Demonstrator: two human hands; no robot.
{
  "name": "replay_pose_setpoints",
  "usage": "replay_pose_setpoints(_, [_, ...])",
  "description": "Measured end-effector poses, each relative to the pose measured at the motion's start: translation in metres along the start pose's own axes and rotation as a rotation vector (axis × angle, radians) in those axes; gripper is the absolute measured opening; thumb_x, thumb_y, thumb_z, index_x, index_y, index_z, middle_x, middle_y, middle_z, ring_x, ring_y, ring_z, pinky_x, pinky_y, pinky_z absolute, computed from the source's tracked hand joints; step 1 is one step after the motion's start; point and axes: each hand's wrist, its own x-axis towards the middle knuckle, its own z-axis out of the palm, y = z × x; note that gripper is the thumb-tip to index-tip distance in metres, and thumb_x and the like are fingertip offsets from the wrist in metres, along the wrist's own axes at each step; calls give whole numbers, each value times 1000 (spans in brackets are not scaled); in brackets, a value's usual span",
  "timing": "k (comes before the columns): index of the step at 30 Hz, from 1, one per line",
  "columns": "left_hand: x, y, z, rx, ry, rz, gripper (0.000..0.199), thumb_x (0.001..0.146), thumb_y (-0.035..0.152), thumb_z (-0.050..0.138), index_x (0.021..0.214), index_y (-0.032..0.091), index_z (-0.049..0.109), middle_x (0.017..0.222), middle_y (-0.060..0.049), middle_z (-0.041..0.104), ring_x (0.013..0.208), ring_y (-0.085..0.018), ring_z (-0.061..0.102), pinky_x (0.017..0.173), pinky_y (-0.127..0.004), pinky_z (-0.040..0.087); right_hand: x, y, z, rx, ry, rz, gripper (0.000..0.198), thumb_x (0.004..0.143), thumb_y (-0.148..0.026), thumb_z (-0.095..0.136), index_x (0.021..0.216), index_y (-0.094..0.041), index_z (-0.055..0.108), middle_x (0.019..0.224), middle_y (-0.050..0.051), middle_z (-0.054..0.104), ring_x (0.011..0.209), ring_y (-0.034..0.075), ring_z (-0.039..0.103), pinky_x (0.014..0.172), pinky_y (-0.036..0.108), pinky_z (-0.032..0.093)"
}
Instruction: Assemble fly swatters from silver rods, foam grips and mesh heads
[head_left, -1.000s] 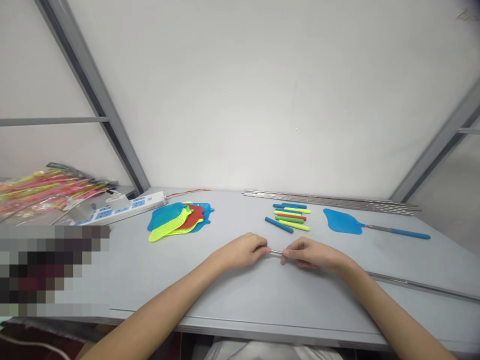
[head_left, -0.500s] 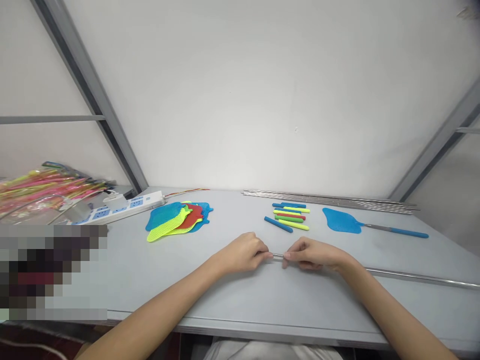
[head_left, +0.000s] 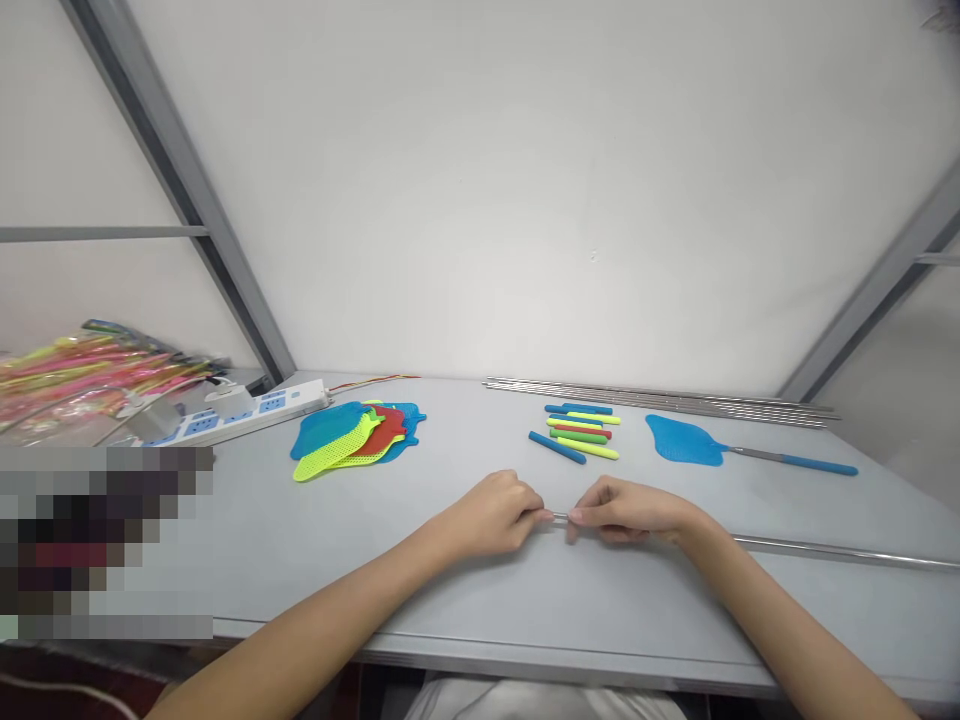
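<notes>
The whole layout is carried by the bench [head_left: 480,610], on which things seem to be grouped by kind so that each can be picked out easily. A spare bundle of metal rods [head_left: 660,402] is laid along the back, apparently to be kept off the working area. One metal rod [head_left: 840,551] is held near the front; its length seems to be passed beneath the right forearm [head_left: 750,595], by which the middle is hidden, and is cut off by the view's right edge. At far left, bagged items [head_left: 97,365] and a power strip [head_left: 255,410] are crowded together, and part of that corner is masked. A finished fly swatter [head_left: 712,450] is placed beyond the right forearm, perhaps as a pattern. Overlapping swatter heads [head_left: 334,432] are piled near the strip; loose handles [head_left: 581,437] are gathered beyond the hands. The rod's slender end is pinched in the grip of both the left hand [head_left: 499,515] and the right hand [head_left: 626,508], thumbs pressed against fingers, presumably for steadiness. Between them, only a short stretch is exposed.
</notes>
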Motion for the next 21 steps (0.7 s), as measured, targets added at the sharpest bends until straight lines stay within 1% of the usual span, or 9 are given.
replay_pose_setpoints(6, [0, 4, 3, -21, -7, 2, 34, 81, 27, 30, 60, 15, 54, 48, 0, 51, 44, -8, 38, 61, -24, 28, 3, -2, 4, 0, -23, -6, 40, 70, -46, 45, 81, -11, 63, 36, -7, 27, 33, 3, 18, 34, 19, 13])
replay_pose_setpoints(14, [1, 3, -2, -56, -25, -34, 39, 82, 30, 27, 67, 15, 59, 52, -3, 55, 47, -9, 42, 63, -24, 30, 1, -7, 6, -62, 53, -46, 44, 70, -48, 44, 80, -10, 63, 37, -6, 28, 35, 3, 19, 36, 20, 14])
replay_pose_setpoints(21, [1, -2, -5, -78, -44, -58, 41, 83, 34, 25, 74, 16, 61, 58, -3, 58, 53, -9, 45, 64, -23, 30, 0, -8, 5, -73, 72, -52, 46, 70, -50, 43, 81, -10, 63, 40, -6, 27, 37, 4, 20, 37, 20, 14])
